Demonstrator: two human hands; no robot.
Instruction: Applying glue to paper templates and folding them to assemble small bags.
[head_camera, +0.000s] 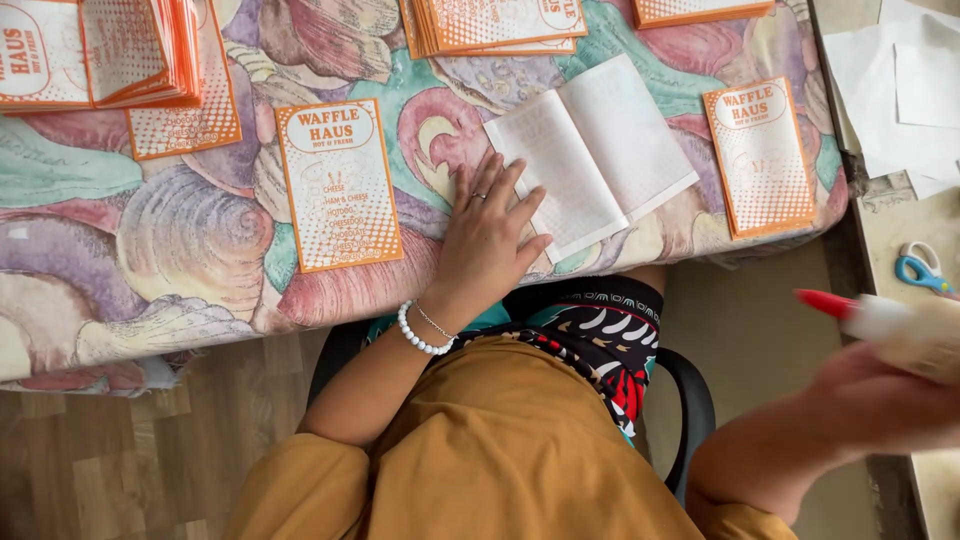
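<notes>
1. The left hand (487, 240) wears a thin ring on one of its fingers (479, 196).
2. The left wrist carries two bands side by side: a bracelet of round white beads (417, 334) and a fine, slim chain bracelet (436, 322).
3. Both forearms are bare, with no sleeves reaching them.
4. A loose mustard-yellow garment (500, 450) of plain, softly creased cloth covers the torso and lap.
5. Beneath it shows a patterned cloth (600, 335), mostly black with white, red and teal shapes and a narrow printed border along its edge.
6. The right hand (885, 395) is blurred, so any ring or band on it cannot be made out.
</notes>
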